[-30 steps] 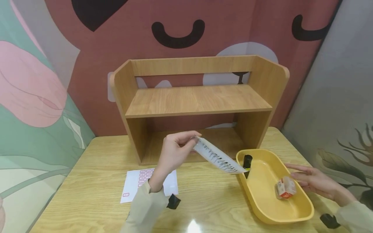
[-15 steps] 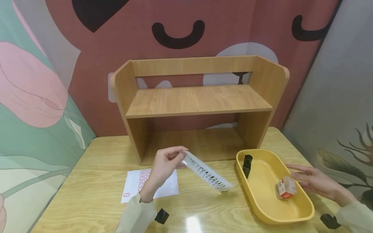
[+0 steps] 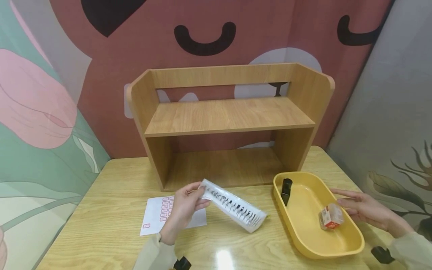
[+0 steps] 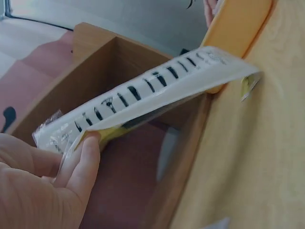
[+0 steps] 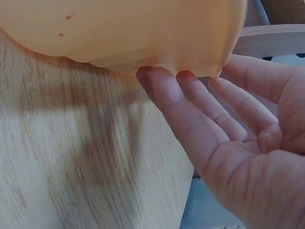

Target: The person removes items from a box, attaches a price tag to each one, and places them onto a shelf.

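My left hand (image 3: 183, 204) pinches one end of a long, flat plastic packet (image 3: 233, 205), thumb on one face and fingers on the other. A row of dark slender shapes runs along its white face, and the left wrist view shows some yellow at the packet's (image 4: 143, 100) underside. The far end slants down to the right, over the table in front of the shelf. At the right, my right hand (image 3: 366, 210) has its fingers extended against the outer wall of a yellow tray (image 3: 297, 232); the right wrist view shows the fingertips (image 5: 164, 81) right at the tray's side.
Inside the tray lie a black object (image 3: 286, 191) and a small clear box (image 3: 330, 216) with a red-and-white label. A wooden two-level shelf (image 3: 229, 116) stands at the back. White paper with red printed boxes (image 3: 153, 215) lies on the table (image 3: 101, 225), partly under my left arm.
My left hand has drawn the packet leftward and down, away from the tray, and its printed face has turned more toward the head view. The right hand and tray have stayed put.
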A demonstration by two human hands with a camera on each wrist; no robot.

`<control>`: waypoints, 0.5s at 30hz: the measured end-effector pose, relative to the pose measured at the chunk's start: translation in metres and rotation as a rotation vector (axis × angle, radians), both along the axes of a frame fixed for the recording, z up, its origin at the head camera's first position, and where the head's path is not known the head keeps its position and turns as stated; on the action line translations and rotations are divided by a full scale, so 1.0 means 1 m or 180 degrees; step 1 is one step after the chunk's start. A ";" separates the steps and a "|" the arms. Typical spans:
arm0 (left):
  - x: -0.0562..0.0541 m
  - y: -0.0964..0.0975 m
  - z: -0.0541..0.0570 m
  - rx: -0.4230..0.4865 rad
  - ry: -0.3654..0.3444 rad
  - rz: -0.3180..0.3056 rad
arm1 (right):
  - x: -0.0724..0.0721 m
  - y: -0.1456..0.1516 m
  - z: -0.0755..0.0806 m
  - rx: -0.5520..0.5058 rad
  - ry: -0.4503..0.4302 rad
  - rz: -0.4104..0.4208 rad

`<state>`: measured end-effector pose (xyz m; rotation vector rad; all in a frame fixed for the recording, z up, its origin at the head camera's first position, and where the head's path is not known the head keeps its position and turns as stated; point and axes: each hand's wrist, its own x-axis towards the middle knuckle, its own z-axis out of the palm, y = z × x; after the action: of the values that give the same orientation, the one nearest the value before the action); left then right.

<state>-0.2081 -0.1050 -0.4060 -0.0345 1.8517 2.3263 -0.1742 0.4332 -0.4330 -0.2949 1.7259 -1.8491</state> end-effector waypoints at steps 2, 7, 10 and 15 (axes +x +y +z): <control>0.001 -0.002 -0.006 0.0033 -0.0112 0.0030 | 0.000 0.000 -0.001 -0.0003 -0.0004 0.0002; 0.007 -0.004 -0.021 0.0087 -0.0305 0.0032 | 0.000 -0.001 -0.001 -0.0020 -0.0006 0.0022; 0.012 -0.004 -0.029 0.0102 -0.0405 -0.0070 | 0.001 -0.001 0.000 -0.0016 -0.0015 0.0017; 0.020 -0.003 -0.041 0.0119 -0.0548 -0.0245 | 0.001 -0.002 0.000 0.0010 0.0014 -0.0038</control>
<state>-0.1881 -0.1077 -0.4469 -0.1513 1.6972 2.2293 -0.1729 0.4310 -0.4330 -0.2883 1.7368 -1.8553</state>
